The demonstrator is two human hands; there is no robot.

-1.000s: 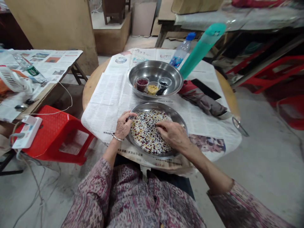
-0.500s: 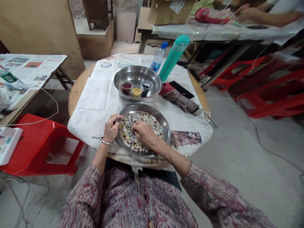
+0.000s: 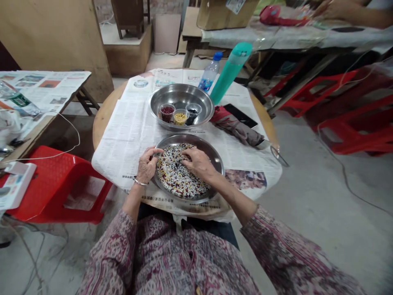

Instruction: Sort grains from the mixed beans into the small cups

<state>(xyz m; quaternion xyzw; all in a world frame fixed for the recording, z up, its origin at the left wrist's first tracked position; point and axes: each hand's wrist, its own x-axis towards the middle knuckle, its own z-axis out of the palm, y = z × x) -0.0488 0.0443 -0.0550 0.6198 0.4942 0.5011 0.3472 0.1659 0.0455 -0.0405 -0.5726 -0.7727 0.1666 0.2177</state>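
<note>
Since a moment ago our right hand (image 3: 199, 162) has slid toward the far side of the mixed beans (image 3: 179, 177), fingers loosely spread on them. Our left hand (image 3: 146, 164) grips the near tray (image 3: 218, 160) by its rim, on the newspaper-covered surface (image 3: 135, 123).

— Where are you sitting?

— You're in a rough workshop or storeroom: bare concrete floor (image 3: 307, 213), plywood board (image 3: 55, 37) leaning at the back, cardboard box (image 3: 225, 14) on a cluttered bench.

— And the tables?

— Your round table (image 3: 102, 119) is spread with newspaper (image 3: 132, 131), red plastic stools (image 3: 58, 184) stand about, and loose cables (image 3: 346, 180) trail across the floor.
</note>
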